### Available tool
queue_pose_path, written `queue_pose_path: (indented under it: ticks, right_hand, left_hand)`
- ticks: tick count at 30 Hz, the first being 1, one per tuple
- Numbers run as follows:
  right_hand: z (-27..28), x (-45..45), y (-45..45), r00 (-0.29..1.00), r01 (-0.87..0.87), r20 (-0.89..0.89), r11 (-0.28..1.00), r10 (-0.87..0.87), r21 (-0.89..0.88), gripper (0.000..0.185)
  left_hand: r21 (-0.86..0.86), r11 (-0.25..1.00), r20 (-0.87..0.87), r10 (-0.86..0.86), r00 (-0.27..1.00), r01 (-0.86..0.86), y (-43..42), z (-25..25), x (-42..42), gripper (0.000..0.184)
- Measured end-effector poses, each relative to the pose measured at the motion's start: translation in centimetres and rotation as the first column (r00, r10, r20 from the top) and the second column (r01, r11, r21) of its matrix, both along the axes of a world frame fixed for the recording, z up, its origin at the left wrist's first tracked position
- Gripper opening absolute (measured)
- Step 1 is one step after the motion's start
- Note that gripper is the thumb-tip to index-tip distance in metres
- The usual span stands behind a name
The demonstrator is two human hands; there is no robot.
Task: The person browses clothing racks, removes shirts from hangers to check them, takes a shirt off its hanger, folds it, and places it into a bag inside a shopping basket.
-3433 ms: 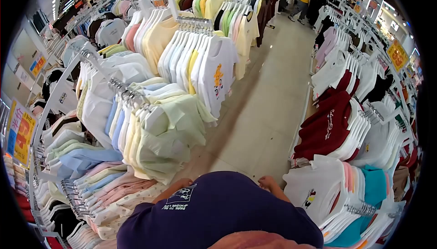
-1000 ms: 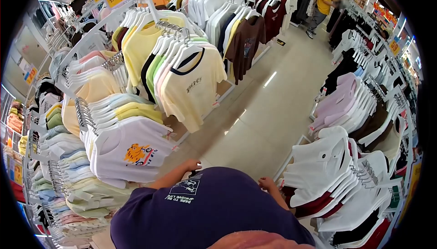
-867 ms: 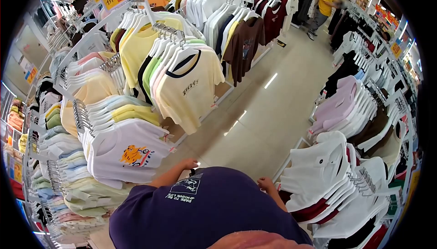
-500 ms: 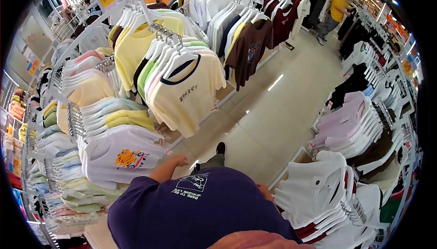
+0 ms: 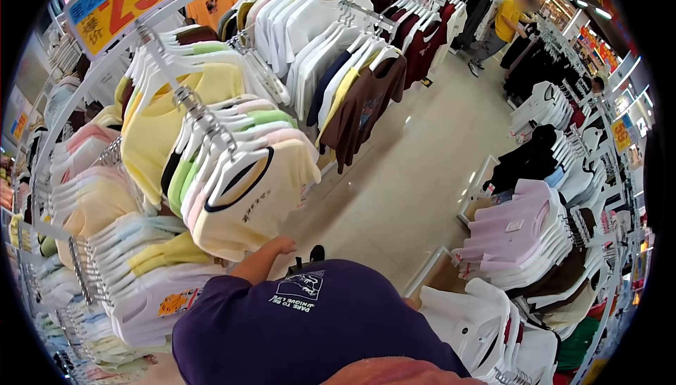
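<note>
My left hand hangs in front of my dark purple T-shirt, fingers loosely bent and nothing seen in them. Nearest to it is a cream T-shirt with a navy neckline, the front one on a rail of white hangers; whether the hand touches it I cannot tell. Of my right hand only a sliver shows past my belly, and its fingers are hidden. Close to that side hangs a white collared shirt.
Clothes racks line both sides of a tiled aisle. Lilac T-shirts hang at right, a brown T-shirt farther up at left. A price sign stands above the left rack. A person in yellow stands at the far end.
I have moved forward along the aisle. The cream T-shirt is now closer to my left hand, and the tiger-print T-shirt has slid back beside me. The person in yellow remains at the rack.
</note>
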State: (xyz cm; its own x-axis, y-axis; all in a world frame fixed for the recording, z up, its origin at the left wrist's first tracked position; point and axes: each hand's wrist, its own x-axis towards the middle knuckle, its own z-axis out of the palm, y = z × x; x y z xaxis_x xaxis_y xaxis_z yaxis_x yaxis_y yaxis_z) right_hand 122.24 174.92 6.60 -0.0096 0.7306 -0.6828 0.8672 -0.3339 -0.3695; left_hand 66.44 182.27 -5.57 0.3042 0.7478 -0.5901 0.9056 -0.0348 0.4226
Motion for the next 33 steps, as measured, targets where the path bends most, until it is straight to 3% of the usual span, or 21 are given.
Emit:
queue_pose_path:
  ticks: [3, 6, 10, 13, 16, 19, 21, 24, 25, 28, 33]
  right_hand:
    - [3.7, -3.4, 5.6, 0.931, 0.349, -0.067, 0.928, -0.360, -0.135, 0.033]
    - [-3.1, -1.0, 10.2, 0.879, 0.312, -0.312, 0.930, -0.360, -0.196, 0.036]
    - [-4.3, -0.3, 15.3, 0.787, 0.431, -0.394, 0.880, -0.475, -0.201, 0.035]
    - [-5.7, 2.2, 18.8, 0.791, 0.419, -0.374, 0.875, -0.484, -0.244, 0.035]
    - [-6.8, 6.8, 21.7, 0.860, 0.337, -0.290, 0.894, -0.420, -0.295, 0.034]
    - [-6.1, 11.7, 25.6, 0.928, 0.242, -0.210, 0.928, -0.307, -0.284, 0.033]
    - [-5.7, 15.4, 28.4, 0.951, 0.197, -0.180, 0.940, -0.253, -0.279, 0.032]
    - [-7.3, 21.0, 32.6, 0.967, 0.113, -0.195, 0.965, -0.161, -0.237, 0.031]
    - [-7.4, 22.1, 34.2, 0.962, 0.192, -0.139, 0.945, -0.235, -0.266, 0.030]
    - [-10.8, 26.0, 38.9, 0.941, 0.225, -0.185, 0.934, -0.282, -0.278, 0.028]
    - [-9.3, 25.3, 46.2, 0.902, 0.250, -0.293, 0.937, -0.316, -0.243, 0.026]
  left_hand:
    - [-0.005, 0.998, -0.018, -0.070, 0.997, 0.070, 4.7, -1.3, 0.0, 0.041]
    - [0.011, 0.997, 0.009, -0.075, 0.997, 0.075, 7.8, -1.7, 0.4, 0.042]
    - [-0.071, 0.995, -0.045, -0.075, 0.996, 0.071, 11.1, -1.2, 1.6, 0.042]
    - [-0.127, 0.991, -0.030, -0.046, 0.998, 0.042, 12.9, -0.5, 3.0, 0.040]
    - [-0.023, 1.000, 0.011, -0.012, 1.000, 0.012, 13.6, -1.8, 4.5, 0.039]
    - [-0.172, 0.964, -0.104, 0.185, 0.977, -0.201, 15.4, 0.7, 7.9, 0.037]
    - [-0.099, 0.964, -0.010, 0.249, 0.969, -0.248, 16.6, 3.6, 10.5, 0.037]
    - [0.029, 0.962, 0.057, 0.269, 0.961, -0.271, 19.2, 2.6, 13.8, 0.037]
    - [0.073, 0.960, 0.068, 0.267, 0.961, -0.271, 20.0, 2.5, 15.1, 0.037]
    - [0.056, 0.923, 0.064, 0.377, 0.924, -0.381, 23.5, 4.2, 19.3, 0.038]
    - [0.106, 0.907, 0.115, 0.396, 0.911, -0.408, 26.9, 5.2, 22.8, 0.037]
